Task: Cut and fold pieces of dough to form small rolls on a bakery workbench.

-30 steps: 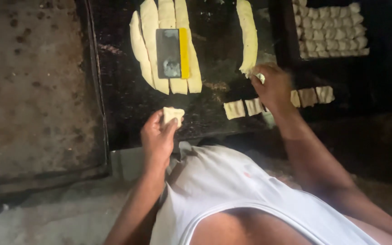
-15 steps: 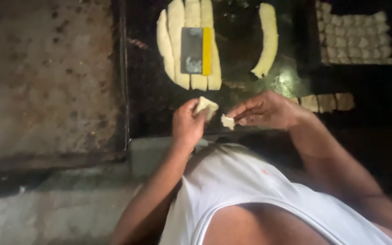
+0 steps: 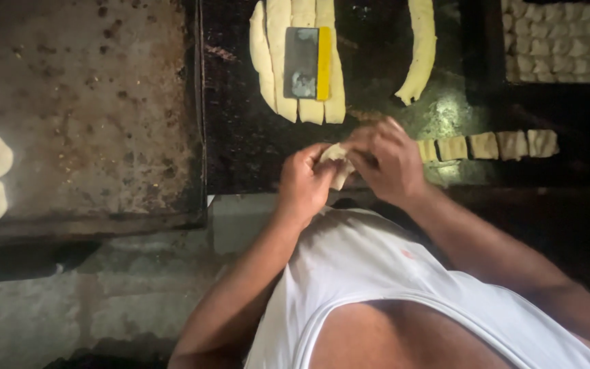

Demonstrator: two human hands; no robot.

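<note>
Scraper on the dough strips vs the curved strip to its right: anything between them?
Head view: nothing; only bare dark worktop lies between the scraper and the curved strip.

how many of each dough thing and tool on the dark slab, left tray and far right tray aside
Long dough strips: 5
Cut dough squares in the row: 5
Dough piece in the left hand and right hand: 1
Scraper: 1
Total: 12
</note>
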